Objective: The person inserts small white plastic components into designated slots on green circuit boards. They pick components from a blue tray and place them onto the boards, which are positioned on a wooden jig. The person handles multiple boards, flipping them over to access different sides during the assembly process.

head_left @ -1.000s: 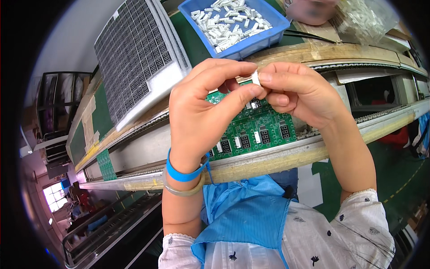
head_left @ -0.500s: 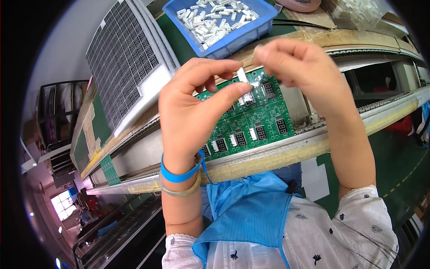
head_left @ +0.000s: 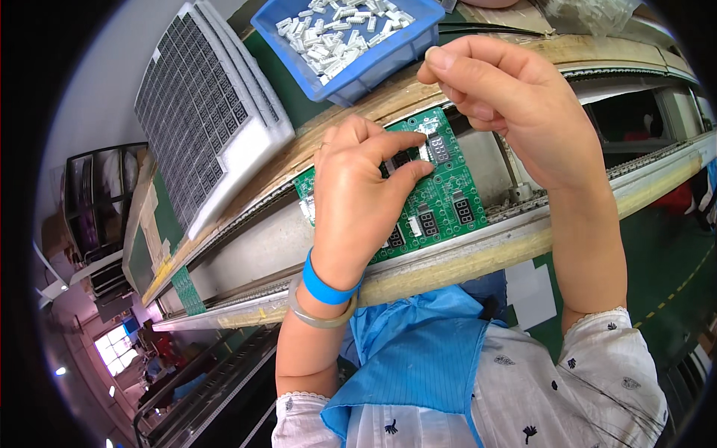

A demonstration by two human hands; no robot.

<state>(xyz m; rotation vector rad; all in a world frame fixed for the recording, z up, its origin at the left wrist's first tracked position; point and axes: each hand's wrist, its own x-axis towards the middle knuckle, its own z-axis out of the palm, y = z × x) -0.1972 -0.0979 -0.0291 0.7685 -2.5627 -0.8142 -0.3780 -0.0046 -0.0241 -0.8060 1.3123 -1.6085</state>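
At the centre of the frame, a green circuit board [head_left: 441, 205] lying on a conveyor rail [head_left: 478, 250] is pressed by the left hand [head_left: 366, 198], whose thumb and forefinger are pinched on a small white connector [head_left: 423, 151], while the right hand [head_left: 508, 104] is held above with fingertips pressed together, below a blue bin [head_left: 388, 52] of white parts at the top.

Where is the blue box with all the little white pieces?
In the head view, the blue bin of white connectors sits at the top middle, just beyond the green circuit board, to the right of the foam tray of parts and close by the right hand.
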